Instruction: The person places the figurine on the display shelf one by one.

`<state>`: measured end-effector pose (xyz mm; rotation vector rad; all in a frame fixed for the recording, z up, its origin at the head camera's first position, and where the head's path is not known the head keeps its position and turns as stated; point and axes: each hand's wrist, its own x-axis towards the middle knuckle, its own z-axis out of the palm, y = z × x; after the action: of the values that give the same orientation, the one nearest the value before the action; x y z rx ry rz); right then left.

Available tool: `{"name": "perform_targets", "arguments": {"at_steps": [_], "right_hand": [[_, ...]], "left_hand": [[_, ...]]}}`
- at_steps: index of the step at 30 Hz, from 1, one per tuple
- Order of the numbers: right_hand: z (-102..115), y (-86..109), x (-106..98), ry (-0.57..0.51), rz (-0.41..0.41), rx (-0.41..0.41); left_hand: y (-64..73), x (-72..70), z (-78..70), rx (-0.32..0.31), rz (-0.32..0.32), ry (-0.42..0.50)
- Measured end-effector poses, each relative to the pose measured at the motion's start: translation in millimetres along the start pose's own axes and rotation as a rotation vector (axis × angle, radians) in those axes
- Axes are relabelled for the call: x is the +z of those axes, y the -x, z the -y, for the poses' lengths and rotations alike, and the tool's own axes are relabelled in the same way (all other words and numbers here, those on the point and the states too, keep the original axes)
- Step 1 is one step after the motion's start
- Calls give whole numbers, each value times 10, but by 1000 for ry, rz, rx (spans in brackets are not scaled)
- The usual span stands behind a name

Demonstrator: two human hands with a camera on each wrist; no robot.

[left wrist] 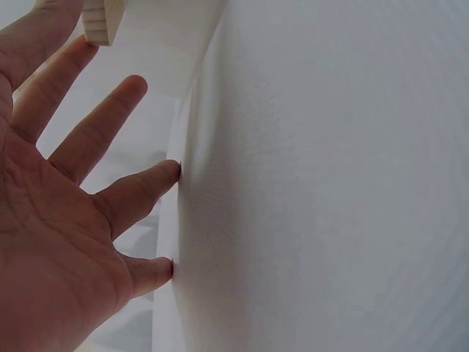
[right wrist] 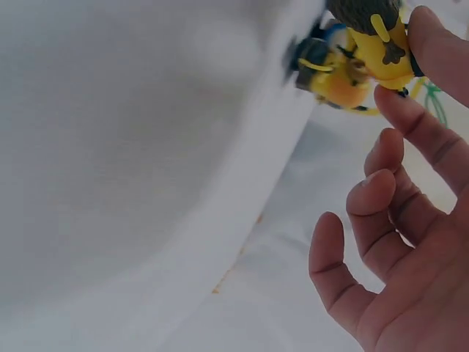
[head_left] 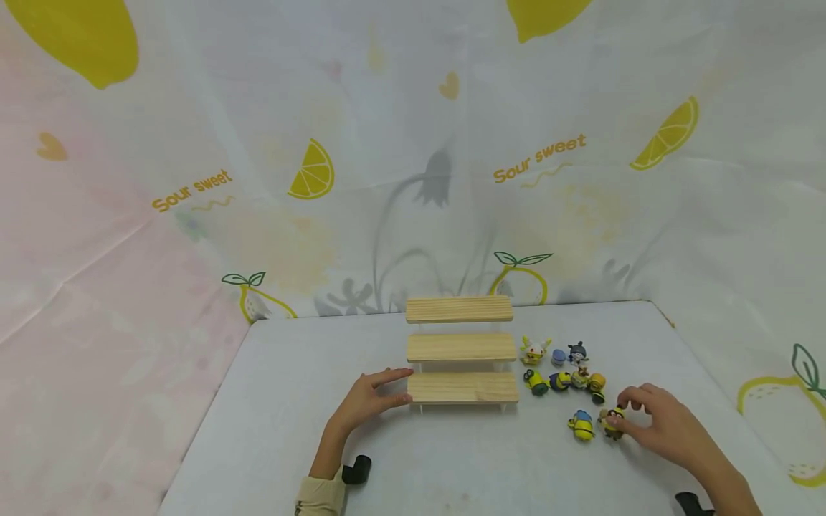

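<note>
My left hand is at the left end of the lowest board of a three-tier wooden shelf, its fingers spread and fairly straight. In the left wrist view one fingertip touches the corner of the wooden board, while two lower fingers touch the white tabletop. My right hand pinches a yellow minion figurine between thumb and index finger, low over the table or on it. The right wrist view shows this minion figurine from up close, the other fingers loosely curled. A blue-topped minion figurine lies just left of it.
Right of the shelf several small figurines stand or lie together, among them a white one with yellow horns, a dark-haired one and a green-and-yellow one. A lemon-print cloth hangs behind the white table.
</note>
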<state>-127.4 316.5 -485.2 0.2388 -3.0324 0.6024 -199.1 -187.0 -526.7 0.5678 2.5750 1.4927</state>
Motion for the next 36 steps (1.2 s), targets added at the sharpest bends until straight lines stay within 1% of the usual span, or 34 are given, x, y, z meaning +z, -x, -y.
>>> {"name": "perform_targets", "arguments": {"at_steps": [6,8,10,17,22,27,29,32,34,36], "right_hand": [[156,16,-70,26,-137,-77],[205,4,-90,32,-161,-99],[266,-10,-107,39,-169,-107],[527,-98,-145,30,-157,-128],[689,-208,-119,11,-200,-197],[826,-318,-59,-26,-238,-268],[888,-367,-31,-41,-248,-296],[987,-438,10,-50,-284,-350],[1051,-488,38,-62,-312,-392],[1110,-540,70,-70,-336,-432]], "left_hand": [[2,-10,27,5,9,11],[0,-6,36,6,11,11],[-1,-3,40,5,13,11],[3,-8,17,4,15,8],[-2,-3,12,12,8,9],[58,-37,-265,27,5,28],[74,-50,-329,29,10,29],[47,-25,-198,26,9,21],[27,-5,-84,28,2,12],[14,-3,-15,27,0,5]]}}
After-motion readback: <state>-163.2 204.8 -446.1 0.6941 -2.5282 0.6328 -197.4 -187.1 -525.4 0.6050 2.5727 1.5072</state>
